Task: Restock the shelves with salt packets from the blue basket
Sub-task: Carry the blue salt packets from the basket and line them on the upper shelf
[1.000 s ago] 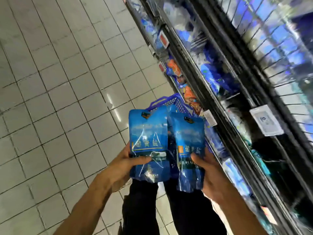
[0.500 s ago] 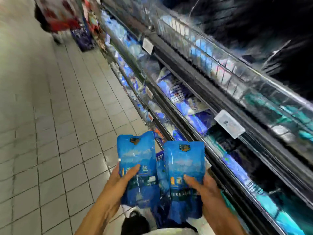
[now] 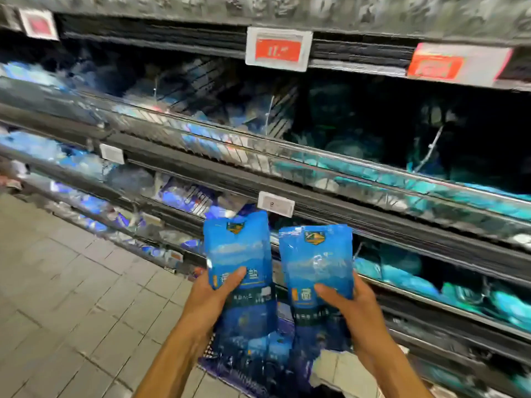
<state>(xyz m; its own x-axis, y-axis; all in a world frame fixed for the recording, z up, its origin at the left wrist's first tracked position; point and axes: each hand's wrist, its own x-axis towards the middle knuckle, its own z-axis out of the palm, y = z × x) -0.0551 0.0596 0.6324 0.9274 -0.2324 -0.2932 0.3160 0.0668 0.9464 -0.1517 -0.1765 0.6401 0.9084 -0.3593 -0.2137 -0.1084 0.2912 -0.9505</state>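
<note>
Each hand (image 3: pixel 214 294) (image 3: pixel 359 308) grips one upright salt packet (image 3: pixel 238 254) (image 3: pixel 316 259)

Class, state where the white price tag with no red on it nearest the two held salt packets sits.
In the head view, the white price tag sits on the shelf rail just above and between the left packet and right packet.

The left hand (image 3: pixel 214 294) holds one salt packet (image 3: pixel 240 262) upright, just left of a second packet (image 3: pixel 316 265) held by the right hand (image 3: pixel 356 311). Both stand before the shelves' (image 3: pixel 330 222) front edge, under a price tag (image 3: pixel 275 203). The basket (image 3: pixel 230 369) lies below them on the floor (image 3: pixel 71 297).
</note>
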